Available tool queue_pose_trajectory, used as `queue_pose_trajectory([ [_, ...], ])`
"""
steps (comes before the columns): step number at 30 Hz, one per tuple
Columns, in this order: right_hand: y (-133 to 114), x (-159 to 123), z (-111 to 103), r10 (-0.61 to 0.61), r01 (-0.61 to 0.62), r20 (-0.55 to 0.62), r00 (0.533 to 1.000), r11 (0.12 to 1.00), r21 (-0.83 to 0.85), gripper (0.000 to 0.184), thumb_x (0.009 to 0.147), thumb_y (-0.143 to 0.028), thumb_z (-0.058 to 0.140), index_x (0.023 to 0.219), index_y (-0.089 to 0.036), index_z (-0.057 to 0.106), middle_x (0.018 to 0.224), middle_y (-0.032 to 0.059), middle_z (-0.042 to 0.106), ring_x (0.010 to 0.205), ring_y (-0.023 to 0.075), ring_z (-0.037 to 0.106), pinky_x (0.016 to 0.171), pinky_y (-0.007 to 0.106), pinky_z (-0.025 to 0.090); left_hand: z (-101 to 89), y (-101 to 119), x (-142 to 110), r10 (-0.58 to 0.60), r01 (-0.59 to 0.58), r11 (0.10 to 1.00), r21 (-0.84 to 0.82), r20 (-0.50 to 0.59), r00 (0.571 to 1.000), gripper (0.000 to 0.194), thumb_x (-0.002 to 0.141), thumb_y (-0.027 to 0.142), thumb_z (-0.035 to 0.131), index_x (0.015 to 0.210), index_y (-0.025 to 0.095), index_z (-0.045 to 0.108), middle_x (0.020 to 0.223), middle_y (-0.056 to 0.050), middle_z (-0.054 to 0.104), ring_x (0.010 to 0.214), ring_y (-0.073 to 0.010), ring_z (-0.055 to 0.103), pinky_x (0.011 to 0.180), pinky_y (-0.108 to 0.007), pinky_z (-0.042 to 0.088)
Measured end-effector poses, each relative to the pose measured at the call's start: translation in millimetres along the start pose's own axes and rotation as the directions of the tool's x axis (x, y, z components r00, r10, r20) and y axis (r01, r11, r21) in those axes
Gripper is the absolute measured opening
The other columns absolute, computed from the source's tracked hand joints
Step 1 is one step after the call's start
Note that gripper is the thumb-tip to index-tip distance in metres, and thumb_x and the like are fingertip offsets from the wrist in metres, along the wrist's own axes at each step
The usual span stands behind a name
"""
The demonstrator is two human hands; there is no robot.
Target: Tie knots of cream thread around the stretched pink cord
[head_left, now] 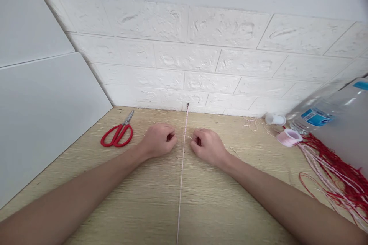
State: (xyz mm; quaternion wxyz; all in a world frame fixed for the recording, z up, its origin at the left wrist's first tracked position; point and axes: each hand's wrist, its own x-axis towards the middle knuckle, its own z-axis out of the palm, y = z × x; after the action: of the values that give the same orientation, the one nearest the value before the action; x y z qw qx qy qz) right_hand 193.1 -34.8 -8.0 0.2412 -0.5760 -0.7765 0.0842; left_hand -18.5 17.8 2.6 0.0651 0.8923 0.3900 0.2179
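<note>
A thin pale pink cord (181, 176) runs taut down the middle of the wooden table (120, 203), from a pin at the wall base (188, 105) toward me. My left hand (159, 139) and my right hand (207, 146) rest as closed fists on either side of the cord. Each pinches an end of a fine thread (184, 135) that crosses the cord between them. The upper stretch of the cord looks knotted with red and white.
Red-handled scissors (118, 134) lie at the left near the wall. At the right are a pink ribbon spool (289, 137), a small white spool (275, 119), a clear water bottle (327, 109) on its side, and a heap of red and pink cords (336, 176). White panels close off the left.
</note>
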Motion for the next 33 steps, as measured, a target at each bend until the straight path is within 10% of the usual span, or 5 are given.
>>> queue_pose_trajectory([
  [8, -2.4, 0.2, 0.4, -0.042, 0.042, -0.021, 0.999, 0.999, 0.032, 0.009, 0.089, -0.028, 0.054, 0.086, -0.020, 0.052, 0.068, -0.0006, 0.058, 0.064, 0.0146, 0.049, 0.060, 0.026, 0.030, -4.6, 5.0, 0.7, 0.003, 0.001, 0.995, -0.099, 0.039, 0.999, 0.019, 0.088, 0.035, 0.052, 0.081, 0.019, 0.058, 0.069, 0.001, 0.060, 0.061, -0.0123, 0.050, 0.059, -0.027, 0.034],
  [19, -1.6, 1.8, -0.1, -0.108, 0.108, 0.011, 0.994, 0.994, -0.001, 0.022, 0.092, -0.024, 0.048, 0.071, -0.019, 0.047, 0.068, 0.0010, 0.056, 0.065, 0.0150, 0.049, 0.063, 0.028, 0.032, -1.9, 2.8, 0.4, 0.105, -0.103, 0.993, -0.051, 0.028, 0.994, 0.033, 0.094, 0.032, 0.044, 0.064, 0.017, 0.046, 0.061, 0.001, 0.050, 0.058, -0.0119, 0.042, 0.057, -0.028, 0.029],
  [28, 0.2, 3.0, 1.4, -0.090, 0.086, 0.035, 0.995, 0.992, 0.097, 0.011, 0.093, -0.024, 0.051, 0.103, -0.019, 0.053, 0.065, -0.0023, 0.059, 0.069, 0.0160, 0.054, 0.065, 0.027, 0.035, -0.8, 2.0, 0.3, 0.131, -0.128, 0.990, -0.064, 0.035, 0.991, 0.036, 0.094, 0.033, 0.045, 0.061, 0.017, 0.041, 0.059, 0.002, 0.047, 0.056, -0.0108, 0.039, 0.057, -0.027, 0.028],
  [33, 0.2, 5.7, 1.7, -0.022, 0.017, 0.042, 0.999, 0.994, 0.111, 0.041, 0.092, -0.028, 0.054, 0.130, -0.019, 0.043, 0.063, -0.0041, 0.056, 0.065, 0.0168, 0.055, 0.062, 0.027, 0.034, -0.6, 1.8, 0.1, 0.149, -0.147, 0.987, -0.071, 0.015, 0.989, 0.036, 0.093, 0.032, 0.046, 0.061, 0.017, 0.041, 0.058, 0.003, 0.047, 0.055, -0.0105, 0.039, 0.057, -0.027, 0.028],
])
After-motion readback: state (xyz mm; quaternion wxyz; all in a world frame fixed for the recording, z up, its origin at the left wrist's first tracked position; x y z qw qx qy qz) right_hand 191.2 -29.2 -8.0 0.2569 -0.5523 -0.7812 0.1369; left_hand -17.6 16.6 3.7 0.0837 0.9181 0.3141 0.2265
